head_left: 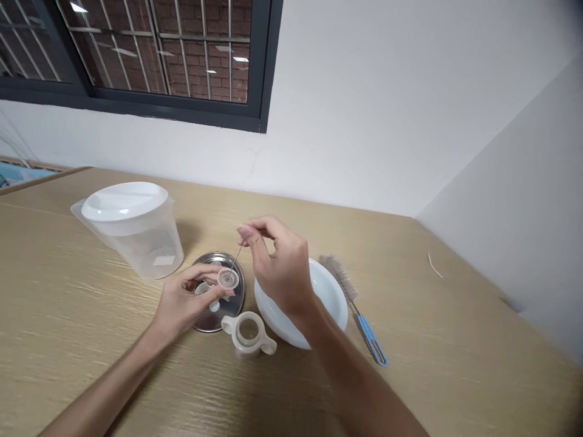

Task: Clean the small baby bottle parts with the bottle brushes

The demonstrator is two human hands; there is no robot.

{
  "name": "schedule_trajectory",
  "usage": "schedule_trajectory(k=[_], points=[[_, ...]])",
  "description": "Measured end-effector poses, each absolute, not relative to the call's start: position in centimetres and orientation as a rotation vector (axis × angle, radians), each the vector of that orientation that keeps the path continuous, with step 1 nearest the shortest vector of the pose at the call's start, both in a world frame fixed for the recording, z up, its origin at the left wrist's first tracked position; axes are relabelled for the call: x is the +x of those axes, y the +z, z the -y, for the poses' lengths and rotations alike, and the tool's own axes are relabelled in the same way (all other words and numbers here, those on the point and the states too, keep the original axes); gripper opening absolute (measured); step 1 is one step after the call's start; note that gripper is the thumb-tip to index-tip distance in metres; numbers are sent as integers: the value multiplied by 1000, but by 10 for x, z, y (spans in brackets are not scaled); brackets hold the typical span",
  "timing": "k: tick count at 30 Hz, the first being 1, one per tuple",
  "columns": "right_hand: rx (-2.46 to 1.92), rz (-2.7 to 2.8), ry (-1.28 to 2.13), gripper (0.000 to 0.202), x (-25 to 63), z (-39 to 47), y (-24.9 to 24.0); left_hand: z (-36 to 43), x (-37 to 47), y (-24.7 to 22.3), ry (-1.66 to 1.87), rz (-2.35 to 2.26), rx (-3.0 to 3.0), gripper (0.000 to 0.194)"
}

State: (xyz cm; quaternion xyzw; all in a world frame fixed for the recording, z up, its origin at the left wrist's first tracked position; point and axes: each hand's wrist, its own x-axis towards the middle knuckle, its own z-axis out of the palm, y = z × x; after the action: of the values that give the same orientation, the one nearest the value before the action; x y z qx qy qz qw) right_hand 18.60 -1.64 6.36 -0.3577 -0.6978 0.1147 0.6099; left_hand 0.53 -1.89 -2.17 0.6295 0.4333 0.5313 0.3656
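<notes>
My left hand [189, 298] grips a small round translucent cap-like part [228, 279], its ringed face turned up. Between the thumb and fingertips of my right hand [280, 258] is a thin metal wire tool [236, 257], slanting down so that its lower end meets the middle of the part. How far the tip goes in is too small to tell. Beneath my left hand a metal tray [210, 321] bears several small pale pieces, partly hidden by the fingers. A two-handled translucent cup [248, 338], without a lid, stands just in front of the tray.
Under my right forearm is a white bowl [334, 297]. A bottle brush with a blue handle [371, 340] lies to its right. A lidded plastic pitcher [146, 243] of clear liquid stands at the left. Farther right lies a thin, pale curved strip [434, 265]. A wall [346, 109] rises behind the table.
</notes>
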Motion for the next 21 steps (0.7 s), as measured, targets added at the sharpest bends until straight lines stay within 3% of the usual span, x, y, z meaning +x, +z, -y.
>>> schedule_trajectory(k=[14, 21], points=[[-798, 1259, -20, 16, 219, 34, 109, 20, 0, -18, 1313, -1257, 1836, 18], [-790, 1335, 1, 16, 213, 33, 101, 21, -5, -22, 1357, -1254, 1862, 18]])
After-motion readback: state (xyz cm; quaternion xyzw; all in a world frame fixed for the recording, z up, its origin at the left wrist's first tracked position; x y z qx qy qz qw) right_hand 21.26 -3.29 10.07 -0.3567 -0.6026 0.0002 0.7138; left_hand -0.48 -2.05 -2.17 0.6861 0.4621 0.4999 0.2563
